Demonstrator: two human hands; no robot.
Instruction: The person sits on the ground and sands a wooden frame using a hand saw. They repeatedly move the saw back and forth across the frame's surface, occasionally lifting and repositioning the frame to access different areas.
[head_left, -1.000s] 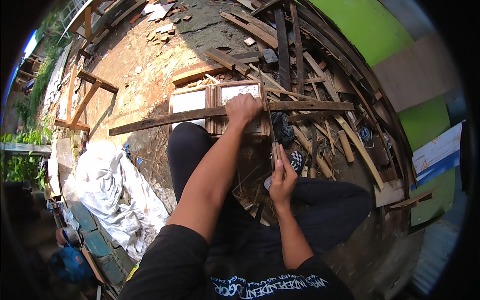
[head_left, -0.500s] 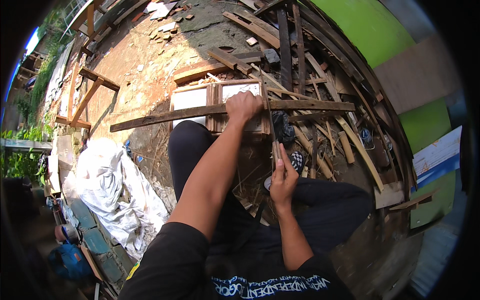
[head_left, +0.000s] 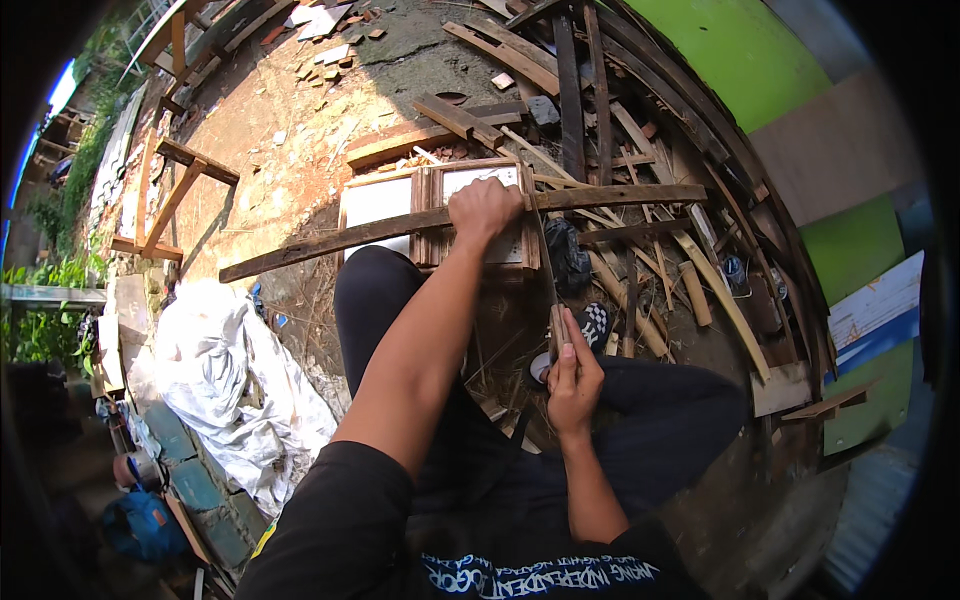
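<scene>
My left hand (head_left: 485,212) is closed over a long, weathered wooden batten (head_left: 330,243), pressing it down across a brown wooden frame with white panels (head_left: 379,202). The batten slants, its right end farther from me than its left. In my right hand (head_left: 574,388) is the wooden handle of a handsaw (head_left: 549,285). Its thin blade, seen almost edge-on, crosses the batten just right of my left fist. How deep the blade sits in the wood cannot be made out. My bent left knee (head_left: 378,275) is close beneath the batten.
Scrap timber (head_left: 570,100) is heaped at the right and far right. A white sheet (head_left: 235,390) lies crumpled on the left, near a blue bag (head_left: 145,525). A wooden trestle (head_left: 185,195) stands far left. Beside my checkered shoe (head_left: 595,325) is a dark plastic bag (head_left: 568,255).
My right hand has drawn the saw back toward me. The batten has tilted slightly, its right end swinging away and its left end nearer. My left hand keeps its grip.
</scene>
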